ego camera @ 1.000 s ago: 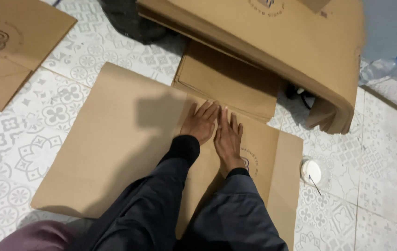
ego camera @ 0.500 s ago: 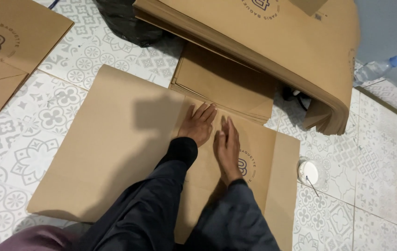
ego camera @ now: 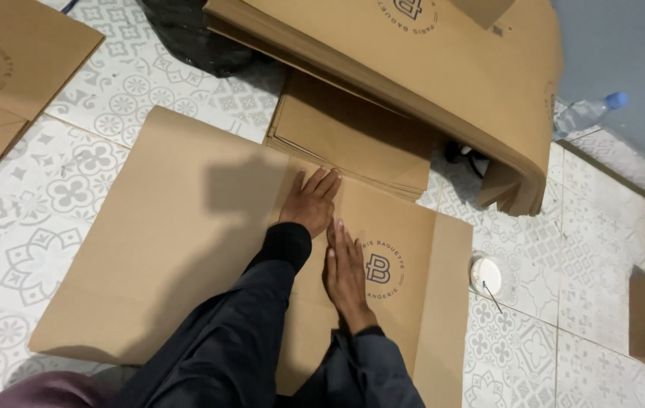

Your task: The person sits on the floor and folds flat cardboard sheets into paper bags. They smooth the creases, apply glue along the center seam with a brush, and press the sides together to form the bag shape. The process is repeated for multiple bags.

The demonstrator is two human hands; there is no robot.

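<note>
A large flat sheet of brown paper [ego camera: 163, 242] lies on the patterned tile floor. It carries a round printed mark near its right side. My left hand [ego camera: 309, 204] lies flat on the sheet near its far edge, fingers together and pointing away. My right hand [ego camera: 346, 272] lies flat just nearer to me, palm down along a lengthwise crease, right beside the round mark. Both arms wear dark sleeves. Neither hand grips anything.
A thick drooping stack of brown paper sheets [ego camera: 443, 68] overhangs a smaller flat stack [ego camera: 352, 136] at the back. Another folded brown piece [ego camera: 5, 75] lies far left. A small white round lid [ego camera: 486, 275], a plastic bottle [ego camera: 587, 113] and a black bag [ego camera: 186, 34] sit around.
My right hand has slid back toward me along the crease, while my left hand stayed pressed near the sheet's far edge.
</note>
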